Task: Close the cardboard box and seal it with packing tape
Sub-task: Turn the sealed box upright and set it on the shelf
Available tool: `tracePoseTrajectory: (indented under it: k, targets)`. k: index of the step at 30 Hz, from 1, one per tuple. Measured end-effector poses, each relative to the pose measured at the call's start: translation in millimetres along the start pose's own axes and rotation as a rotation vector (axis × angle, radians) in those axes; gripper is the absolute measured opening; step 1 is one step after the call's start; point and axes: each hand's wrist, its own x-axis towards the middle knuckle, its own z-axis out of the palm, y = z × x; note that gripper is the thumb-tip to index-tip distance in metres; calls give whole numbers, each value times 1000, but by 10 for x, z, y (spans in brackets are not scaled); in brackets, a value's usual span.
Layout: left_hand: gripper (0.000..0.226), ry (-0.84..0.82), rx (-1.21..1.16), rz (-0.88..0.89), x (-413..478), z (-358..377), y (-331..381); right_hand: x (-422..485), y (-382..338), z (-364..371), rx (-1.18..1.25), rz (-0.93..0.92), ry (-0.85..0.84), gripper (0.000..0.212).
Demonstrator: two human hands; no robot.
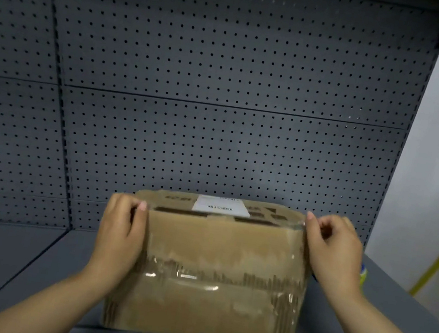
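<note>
I see a dark grey pegboard panel (227,67) filling the back of my view, with a grey shelf (13,263) running beneath it. The cardboard box (217,251) sits on that shelf, centre and low, its flaps down and its worn front face toward me. Both hands are at its upper corners, so the box lies directly between them. My left hand (120,228) lies against the box's left side, fingers curled round it, thumb at the top edge. My right hand (336,252) is narrowed to a pinch at the top right corner; I cannot tell whether cardboard or tape is between the fingertips. A yellow stick (430,272) leans beyond the right hand. Clear packing tape (195,284) glints across the front. A white label (221,206) lies on top.
</note>
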Motion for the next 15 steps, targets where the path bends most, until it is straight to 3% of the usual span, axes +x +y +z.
tracePoseTrajectory:
  k: [3, 5, 9, 12, 15]
  targets:
    - [23, -38, -9, -75, -193, -123, -12, -145, 34, -71, -5, 40, -145, 26]
    - [22, -82, -41, -157, -200, -208, 29, -106, 63, -96, 52, 193, -305, 16]
    - [12, -155, -155, -451, 177, -299, 140, 200, 10, -95, 105, 451, -579, 31]
    - [45, -364, -70, -734, 478, -211, 148, 366, -139, -26, 180, 601, -711, 34]
    - [52, -550, -315, -982, 554, -125, 146, 402, -230, 85, 201, 745, -794, 40]
